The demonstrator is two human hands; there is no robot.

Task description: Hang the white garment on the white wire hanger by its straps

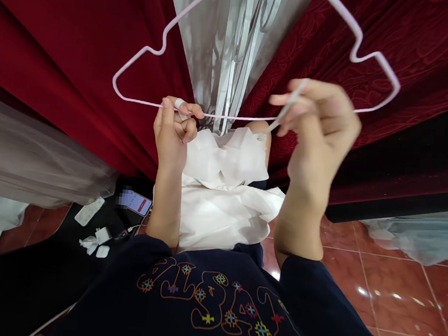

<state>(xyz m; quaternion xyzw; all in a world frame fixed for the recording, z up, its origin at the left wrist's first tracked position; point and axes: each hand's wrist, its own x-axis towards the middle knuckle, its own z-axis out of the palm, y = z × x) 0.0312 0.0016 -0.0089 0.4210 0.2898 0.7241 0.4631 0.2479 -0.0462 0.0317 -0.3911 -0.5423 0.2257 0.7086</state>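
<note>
A pale pink wire hanger (134, 101) spans the upper middle of the view. My left hand (175, 130) is closed round its bottom bar near the left end, with a white wrap on one finger. My right hand (321, 125), somewhat blurred, pinches a thin white strap (290, 105) in front of the bar's right part. The strap runs down toward a white garment (228, 160), which lies across my lap below the hanger.
Dark red curtains (80, 38) hang on both sides, with a sheer grey cloth at the left. A phone (135, 202), a white charger (103, 235) and small white items lie on a black surface at lower left. Red floor tiles (390, 273) show at right.
</note>
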